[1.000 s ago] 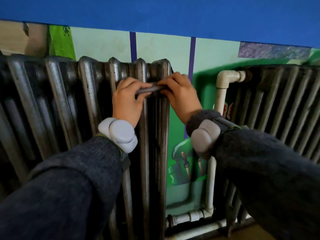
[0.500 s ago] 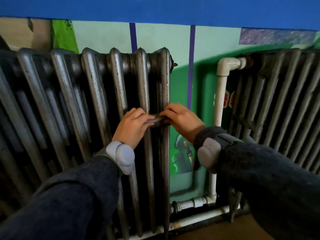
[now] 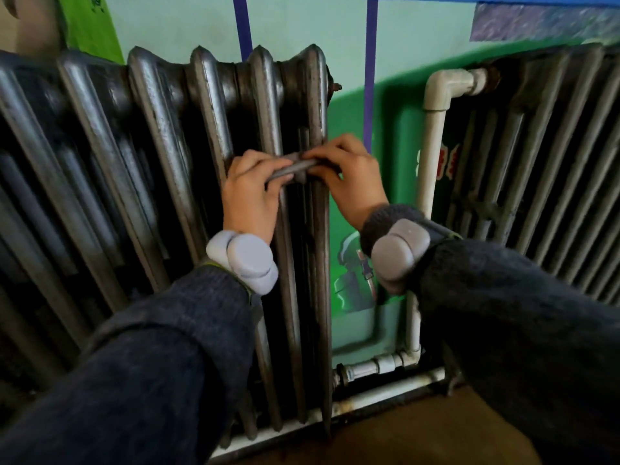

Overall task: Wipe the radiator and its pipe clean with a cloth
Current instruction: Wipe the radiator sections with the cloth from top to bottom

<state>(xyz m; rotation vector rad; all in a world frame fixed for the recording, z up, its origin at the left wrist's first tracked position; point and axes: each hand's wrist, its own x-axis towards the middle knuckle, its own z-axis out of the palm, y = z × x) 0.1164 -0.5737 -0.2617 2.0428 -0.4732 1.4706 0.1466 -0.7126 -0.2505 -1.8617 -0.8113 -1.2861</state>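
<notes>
A dark cast-iron radiator (image 3: 161, 135) with upright ribs fills the left half of the view. A grey cloth (image 3: 295, 166), twisted into a strip, is looped behind its rightmost rib at mid height. My left hand (image 3: 250, 193) grips the strip's left end in front of the ribs. My right hand (image 3: 352, 177) grips the right end beside the radiator's edge. The part of the cloth behind the rib is hidden. A white pipe (image 3: 431, 156) runs down the wall to the right of my right hand, then turns at the bottom toward the radiator.
A second radiator (image 3: 550, 156) stands to the right, joined to the white pipe by an elbow (image 3: 446, 82). Another white pipe (image 3: 382, 396) runs low along the wall above a brown floor (image 3: 419, 434). The wall behind is painted green and pale mint with purple stripes.
Both hands have slid the cloth strip down the rightmost rib, from near the top to about mid height. The view has tilted down with them.
</notes>
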